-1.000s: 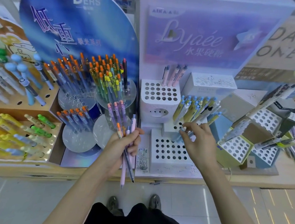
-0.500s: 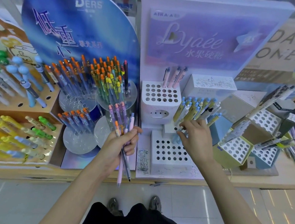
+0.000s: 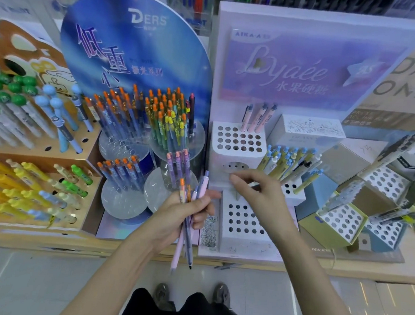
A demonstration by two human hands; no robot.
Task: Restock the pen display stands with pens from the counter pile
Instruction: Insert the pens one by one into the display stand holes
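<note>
- Pulled back from the yellow-green pens, the right hand now hangs above the front white holder, fingers pinched on something small I cannot make out.
- Left hand grips a bundle of pens, just left of that holder, tips pointing floorward, as before.

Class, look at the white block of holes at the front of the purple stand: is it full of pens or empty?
Empty. Every hole in the front white block that shows is dark and open, with no pen in it; the right hand covers its upper edge.
</note>
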